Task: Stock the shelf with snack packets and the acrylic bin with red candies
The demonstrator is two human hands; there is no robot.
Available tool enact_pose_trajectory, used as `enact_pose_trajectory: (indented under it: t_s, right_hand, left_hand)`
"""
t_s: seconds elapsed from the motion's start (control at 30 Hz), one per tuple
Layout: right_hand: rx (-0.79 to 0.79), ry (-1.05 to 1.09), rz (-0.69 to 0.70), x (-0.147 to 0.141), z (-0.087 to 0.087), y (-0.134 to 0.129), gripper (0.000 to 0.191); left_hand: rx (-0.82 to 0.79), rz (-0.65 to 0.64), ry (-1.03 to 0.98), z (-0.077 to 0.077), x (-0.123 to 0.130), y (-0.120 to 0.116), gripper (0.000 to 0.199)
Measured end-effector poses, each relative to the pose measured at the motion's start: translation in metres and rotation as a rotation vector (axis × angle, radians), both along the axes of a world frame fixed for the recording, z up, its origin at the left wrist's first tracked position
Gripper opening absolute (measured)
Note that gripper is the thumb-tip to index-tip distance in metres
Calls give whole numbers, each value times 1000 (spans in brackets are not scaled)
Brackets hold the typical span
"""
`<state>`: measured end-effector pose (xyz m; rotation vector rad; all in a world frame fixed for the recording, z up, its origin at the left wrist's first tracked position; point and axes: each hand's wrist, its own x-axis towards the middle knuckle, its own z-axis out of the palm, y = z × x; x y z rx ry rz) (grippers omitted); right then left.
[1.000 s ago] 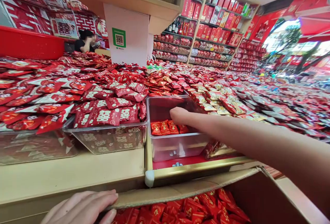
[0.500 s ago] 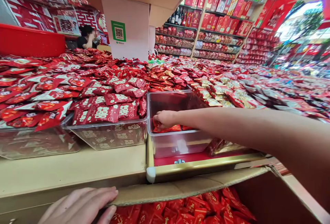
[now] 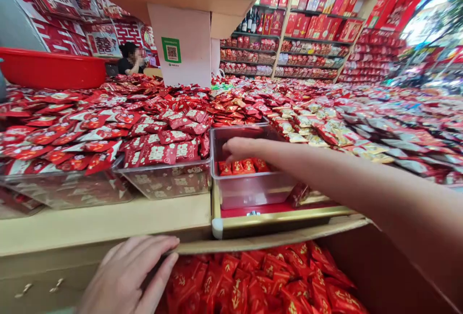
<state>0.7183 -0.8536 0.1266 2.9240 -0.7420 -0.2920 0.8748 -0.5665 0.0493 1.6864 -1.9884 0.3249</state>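
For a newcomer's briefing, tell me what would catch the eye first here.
A spread of mostly red packets dominates the middle. In front, the left hand rests on the edge of a cardboard box holding many red-wrapped pieces. Beyond it, the right hand reaches into a clear bin containing a row of similar pieces.

I have open air directly above my right fingers (image 3: 229, 147). Just left of them, a wall of the clear bin (image 3: 255, 191) blocks me; below them lie red packets (image 3: 248, 165).
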Motion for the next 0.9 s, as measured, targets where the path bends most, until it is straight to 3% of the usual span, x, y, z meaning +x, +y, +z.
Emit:
enact_pose_trajectory:
  t_s: [0.13, 0.23, 0.27, 0.33, 0.43, 0.5, 0.57, 0.7, 0.8, 0.9]
  right_hand:
    - [-38, -422, -11, -21, 41, 53, 21]
    - [117, -636, 124, -58, 50, 120, 17]
    - [203, -629, 179, -73, 45, 143, 17]
    - [381, -528, 263, -101, 21, 182, 20]
    - [553, -361, 255, -135, -34, 214, 21]
    - [626, -325, 186, -148, -68, 220, 19]
    - [671, -331, 119, -155, -92, 218, 18]
    - [672, -358, 16, -163, -111, 205, 17]
    - [679, -395, -58, -167, -112, 196, 16]
    - [776, -552, -187, -167, -112, 192, 29]
  left_hand:
    - [-72, -80, 47, 9, -4, 5, 26]
    - [-184, -174, 82, 13, -11, 14, 34]
    - [-143, -219, 58, 13, -15, 17, 33]
    - [96, -285, -28, 10, -27, 19, 30]
    - [606, -121, -215, -4, -47, 11, 28]
    - [811, 59, -309, -20, -60, 0, 26]
    - [889, 131, -359, -36, -68, -10, 26]
    - [930, 154, -399, -54, -75, -22, 36]
    - [892, 160, -413, -42, -79, -21, 39]
    - [811, 105, -379, -15, -90, -18, 36]
